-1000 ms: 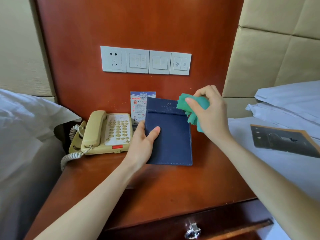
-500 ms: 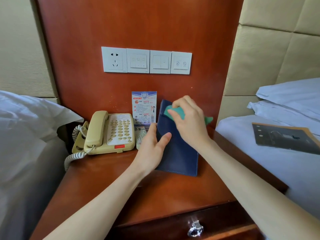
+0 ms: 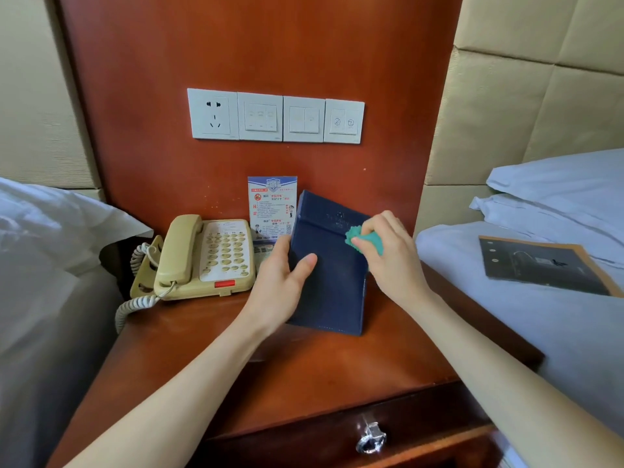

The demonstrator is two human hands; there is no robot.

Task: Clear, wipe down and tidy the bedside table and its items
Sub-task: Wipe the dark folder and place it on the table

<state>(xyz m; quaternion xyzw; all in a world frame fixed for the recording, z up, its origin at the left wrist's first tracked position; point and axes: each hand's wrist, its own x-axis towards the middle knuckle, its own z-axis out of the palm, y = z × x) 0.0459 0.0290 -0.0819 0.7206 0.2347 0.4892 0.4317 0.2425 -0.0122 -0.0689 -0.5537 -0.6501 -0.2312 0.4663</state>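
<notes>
both hands are occupied: the blue folder, long axis running near to far, is gripped at its left edge by the left hand, while the green cloth is clenched in the right hand against its far right corner.

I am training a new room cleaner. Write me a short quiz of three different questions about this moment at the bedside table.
1. True or false: the left hand holds the dark blue folder by its left edge.
2. What does the right hand press on the folder? A) green cloth B) sponge C) paper towel
3. Fill in: the beige telephone stands to the ___ of the folder.

Key: 1 true; 2 A; 3 left.
</notes>
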